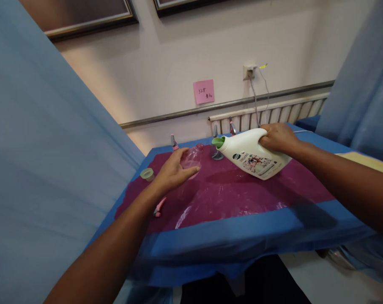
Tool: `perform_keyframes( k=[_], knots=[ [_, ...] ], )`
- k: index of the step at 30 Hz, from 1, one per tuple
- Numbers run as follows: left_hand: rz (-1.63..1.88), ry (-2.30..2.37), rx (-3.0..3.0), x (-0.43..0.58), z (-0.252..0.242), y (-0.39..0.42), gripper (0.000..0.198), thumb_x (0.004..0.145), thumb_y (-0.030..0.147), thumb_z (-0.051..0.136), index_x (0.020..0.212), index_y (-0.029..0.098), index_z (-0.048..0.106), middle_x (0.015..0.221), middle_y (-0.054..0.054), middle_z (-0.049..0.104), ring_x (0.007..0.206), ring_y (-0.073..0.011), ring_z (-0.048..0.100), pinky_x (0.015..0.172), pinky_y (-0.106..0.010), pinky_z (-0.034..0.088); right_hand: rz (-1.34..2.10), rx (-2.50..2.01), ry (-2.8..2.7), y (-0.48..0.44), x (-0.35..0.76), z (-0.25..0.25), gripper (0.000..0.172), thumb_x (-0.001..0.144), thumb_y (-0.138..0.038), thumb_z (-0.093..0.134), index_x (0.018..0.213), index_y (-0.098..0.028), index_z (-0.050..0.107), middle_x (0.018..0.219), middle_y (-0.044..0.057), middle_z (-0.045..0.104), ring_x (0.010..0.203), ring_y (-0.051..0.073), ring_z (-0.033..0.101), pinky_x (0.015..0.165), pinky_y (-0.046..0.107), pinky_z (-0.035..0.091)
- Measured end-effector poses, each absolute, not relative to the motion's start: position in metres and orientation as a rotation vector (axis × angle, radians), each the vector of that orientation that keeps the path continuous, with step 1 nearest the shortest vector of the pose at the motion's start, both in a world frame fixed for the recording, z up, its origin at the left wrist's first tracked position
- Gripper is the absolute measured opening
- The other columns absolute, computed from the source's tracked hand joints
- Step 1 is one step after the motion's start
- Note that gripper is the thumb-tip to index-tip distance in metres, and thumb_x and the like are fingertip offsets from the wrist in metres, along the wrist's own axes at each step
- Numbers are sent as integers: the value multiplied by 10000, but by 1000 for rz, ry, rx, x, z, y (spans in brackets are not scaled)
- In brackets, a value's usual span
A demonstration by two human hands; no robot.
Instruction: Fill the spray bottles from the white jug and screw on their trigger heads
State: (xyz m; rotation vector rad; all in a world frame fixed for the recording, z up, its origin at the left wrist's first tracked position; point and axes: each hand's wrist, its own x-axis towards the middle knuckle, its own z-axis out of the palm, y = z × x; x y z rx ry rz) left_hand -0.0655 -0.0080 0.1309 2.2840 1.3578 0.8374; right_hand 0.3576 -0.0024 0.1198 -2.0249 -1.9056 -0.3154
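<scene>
In the head view, the left hand (177,168) curls round the bottle (193,159) over the purple sheet (210,207); the right hand (277,137) is closed on the tilted jug (258,156). Its spout (218,142) is apart from the bottle's mouth (200,146); lining them up, then tipping gently, should limit spills.

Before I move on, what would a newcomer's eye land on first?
First, the big cream-white plastic jug with its green spout, tilted in the right hand over the shiny maroon sheet. Next, left of it, the clear rounded container in the left hand. Then the square pink paper note on the pale wall behind.
</scene>
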Motion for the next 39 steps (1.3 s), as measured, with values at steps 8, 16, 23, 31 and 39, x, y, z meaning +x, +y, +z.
perform_keyframes(
  k=[8, 16, 23, 31, 39],
  knots=[
    [675, 1385, 2584, -71, 150, -1, 778, 888, 494, 846, 1587, 261, 594, 1632, -143, 636, 1534, -417, 581, 1302, -605, 465, -267, -2006, -1990, 9, 348, 125, 312, 916, -399, 640, 1104, -248, 837, 1014, 127, 846, 913, 302, 736, 668, 363, 401],
    [575, 1409, 2622, -76, 155, -3, 800, 900, 480, 838, 1619, 236, 588, 1654, -184, 594, 1551, -470, 539, 1312, -655, 433, -232, -2009, -2033, 13, 333, 131, 292, 915, -407, 659, 1085, -256, 841, 1030, 132, 845, 899, 303, 723, 661, 377, 380],
    [454, 1444, 2723, -79, 156, 1, 766, 900, 448, 839, 1611, 310, 591, 1603, -144, 605, 1494, -450, 567, 1282, -624, 475, -197, -1926, -2071, 18, 327, 131, 219, 911, -415, 691, 1011, -265, 817, 969, 123, 822, 876, 294, 698, 691, 384, 390],
    [291, 1499, 2839, -79, 157, 0, 789, 910, 416, 819, 1644, 295, 556, 1650, -156, 575, 1513, -454, 553, 1264, -615, 483, -247, -1963, -2128, 15, 316, 137, 261, 935, -400, 664, 1085, -258, 822, 1022, 133, 832, 907, 308, 716, 702, 387, 400],
    [25, 1563, 3023, -75, 164, -6, 741, 1005, 422, 709, 1692, 256, 490, 1671, -178, 574, 1478, -398, 605, 1217, -531, 513, -257, -2033, -2197, 16, 307, 143, 376, 955, -443, 597, 1190, -264, 828, 1094, 151, 834, 927, 341, 734, 699, 413, 416]
  ],
)
